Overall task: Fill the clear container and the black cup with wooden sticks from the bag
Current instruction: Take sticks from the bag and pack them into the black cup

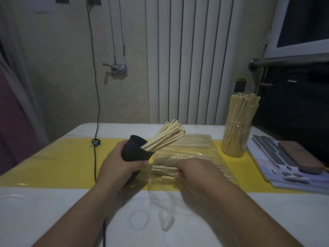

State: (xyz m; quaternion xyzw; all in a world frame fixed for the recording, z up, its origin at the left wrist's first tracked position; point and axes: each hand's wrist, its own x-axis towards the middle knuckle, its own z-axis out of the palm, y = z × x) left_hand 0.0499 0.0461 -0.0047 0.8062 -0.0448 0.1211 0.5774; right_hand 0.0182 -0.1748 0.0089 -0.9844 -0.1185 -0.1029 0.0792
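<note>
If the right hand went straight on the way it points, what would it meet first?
The wooden sticks in the bag, right at the right hand's fingertips; past them, likely the black cup in the left hand.

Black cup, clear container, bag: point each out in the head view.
black cup (137,154), head view, on its outer side wall.
clear container (235,139), head view, on its transparent wall.
bag (199,148), head view, on the plastic film over the wooden sticks (161,170).
</note>
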